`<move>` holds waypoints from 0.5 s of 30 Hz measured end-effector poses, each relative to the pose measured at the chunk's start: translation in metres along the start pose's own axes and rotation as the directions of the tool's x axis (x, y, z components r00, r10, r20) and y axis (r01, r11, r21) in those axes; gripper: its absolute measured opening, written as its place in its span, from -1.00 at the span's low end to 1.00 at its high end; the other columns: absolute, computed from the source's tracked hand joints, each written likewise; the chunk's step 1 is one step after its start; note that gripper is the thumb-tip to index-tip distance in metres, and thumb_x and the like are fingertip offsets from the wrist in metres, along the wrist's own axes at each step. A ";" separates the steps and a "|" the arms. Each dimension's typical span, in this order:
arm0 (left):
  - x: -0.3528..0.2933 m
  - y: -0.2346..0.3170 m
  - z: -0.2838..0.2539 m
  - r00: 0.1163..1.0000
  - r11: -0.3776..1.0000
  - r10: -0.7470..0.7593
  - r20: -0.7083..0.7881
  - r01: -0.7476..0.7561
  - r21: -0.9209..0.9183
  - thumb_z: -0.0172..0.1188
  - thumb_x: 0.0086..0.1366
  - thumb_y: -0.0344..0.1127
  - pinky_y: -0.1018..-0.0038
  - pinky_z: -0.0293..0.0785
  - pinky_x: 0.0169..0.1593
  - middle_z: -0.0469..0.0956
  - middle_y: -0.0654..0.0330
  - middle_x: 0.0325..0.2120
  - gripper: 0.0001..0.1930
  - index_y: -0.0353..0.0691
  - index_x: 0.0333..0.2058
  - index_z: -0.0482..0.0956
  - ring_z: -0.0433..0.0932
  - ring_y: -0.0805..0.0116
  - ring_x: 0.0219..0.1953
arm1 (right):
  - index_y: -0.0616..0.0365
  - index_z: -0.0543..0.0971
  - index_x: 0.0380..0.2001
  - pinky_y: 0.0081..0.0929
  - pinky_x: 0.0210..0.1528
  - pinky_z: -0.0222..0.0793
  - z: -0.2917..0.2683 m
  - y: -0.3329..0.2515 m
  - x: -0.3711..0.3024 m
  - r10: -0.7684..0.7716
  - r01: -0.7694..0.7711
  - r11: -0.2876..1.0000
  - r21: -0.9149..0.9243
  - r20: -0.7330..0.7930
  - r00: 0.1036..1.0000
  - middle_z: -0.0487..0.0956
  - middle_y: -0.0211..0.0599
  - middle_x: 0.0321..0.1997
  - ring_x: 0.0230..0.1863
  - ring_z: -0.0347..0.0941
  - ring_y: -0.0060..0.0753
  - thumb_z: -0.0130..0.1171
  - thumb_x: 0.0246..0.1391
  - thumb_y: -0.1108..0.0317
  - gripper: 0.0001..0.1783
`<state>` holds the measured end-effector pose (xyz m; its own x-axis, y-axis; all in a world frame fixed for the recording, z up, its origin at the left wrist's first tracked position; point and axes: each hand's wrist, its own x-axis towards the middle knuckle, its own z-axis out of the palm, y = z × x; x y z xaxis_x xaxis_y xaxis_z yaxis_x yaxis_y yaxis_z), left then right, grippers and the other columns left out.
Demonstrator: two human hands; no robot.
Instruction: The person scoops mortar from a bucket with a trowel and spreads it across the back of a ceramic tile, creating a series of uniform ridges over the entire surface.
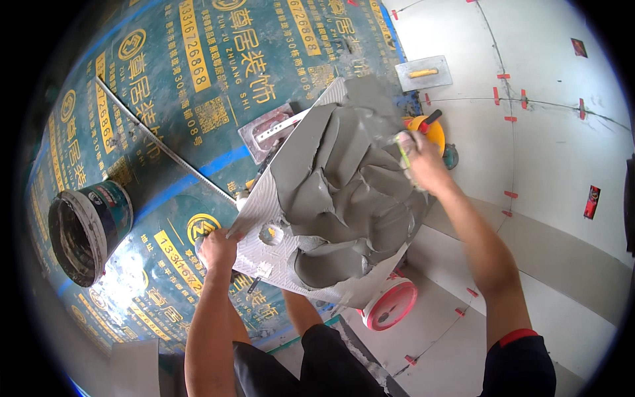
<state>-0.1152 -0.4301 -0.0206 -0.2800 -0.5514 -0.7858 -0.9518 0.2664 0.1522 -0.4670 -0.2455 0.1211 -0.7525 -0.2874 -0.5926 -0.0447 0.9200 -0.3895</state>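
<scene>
A large pale tile [254, 248] with a ribbed back lies tilted in front of me, with a round hole near its left side. Thick grey mortar [337, 178] covers most of it in wavy ridges. My left hand [217, 250] is closed around the tile's left corner. Over the far right part of the mortar, my right hand [423, 162] grips a trowel [403, 149] by its yellow-green handle. The trowel's blade is smeared by motion, so its exact edge against the mortar cannot be made out.
A red-rimmed bucket [391, 306] sits under the tile's near edge; a dark bucket [89, 228] lies tipped at left. A notched trowel [268, 132], a long metal strip [165, 149], a flat trowel [423, 73] and a yellow tool [433, 132] lie around. Red clips [524, 99] mark tile joints.
</scene>
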 end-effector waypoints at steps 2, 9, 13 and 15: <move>0.001 -0.002 -0.001 1.000 1.000 -0.013 -0.001 0.013 0.011 0.22 0.01 0.10 0.27 0.36 -0.08 0.59 0.08 -0.31 -0.58 0.01 -0.21 0.62 0.53 0.11 -0.17 | 0.25 0.30 0.02 -0.45 -0.68 0.29 0.019 -0.024 0.002 0.092 -0.080 0.988 -0.130 0.086 0.992 0.43 -0.31 -0.66 -0.74 0.35 -0.42 -0.22 0.17 -0.17 -0.33; 0.008 0.003 0.005 0.998 0.995 0.061 0.001 -0.060 0.075 0.22 -0.01 0.14 0.27 0.41 -0.13 0.59 0.09 -0.30 -0.53 0.03 -0.18 0.61 0.55 0.13 -0.19 | 0.22 0.40 -0.27 -0.36 -0.68 0.34 0.130 -0.072 0.040 -0.141 0.157 0.986 -0.055 0.229 0.963 0.42 -0.29 -0.76 -0.76 0.38 -0.37 -0.24 0.18 -0.17 -0.41; 0.007 -0.009 0.003 0.998 0.995 0.056 -0.035 -0.053 0.081 0.22 -0.02 0.13 0.27 0.41 -0.15 0.60 0.09 -0.33 -0.55 0.02 -0.20 0.62 0.56 0.13 -0.21 | 0.18 0.42 -0.21 -0.51 -0.73 0.28 0.137 -0.051 -0.012 -0.221 0.098 0.949 0.300 0.410 0.885 0.40 -0.41 -0.70 -0.76 0.32 -0.55 -0.15 0.19 -0.10 -0.49; 0.004 -0.004 0.000 0.999 0.998 0.046 -0.027 -0.044 0.053 0.23 -0.03 0.13 0.27 0.42 -0.15 0.60 0.10 -0.33 -0.54 0.01 -0.20 0.62 0.56 0.13 -0.21 | 0.14 0.44 -0.25 -0.54 -0.76 0.22 0.121 -0.023 -0.025 -0.236 0.068 0.862 0.502 0.281 0.930 0.38 -0.45 -0.72 -0.77 0.30 -0.58 -0.15 0.17 -0.16 -0.47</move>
<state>-0.1124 -0.4333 -0.0244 -0.3265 -0.5602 -0.7613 -0.9305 0.3320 0.1548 -0.3676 -0.2914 0.0594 -0.5048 -0.5597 -0.6572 0.2404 0.6401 -0.7297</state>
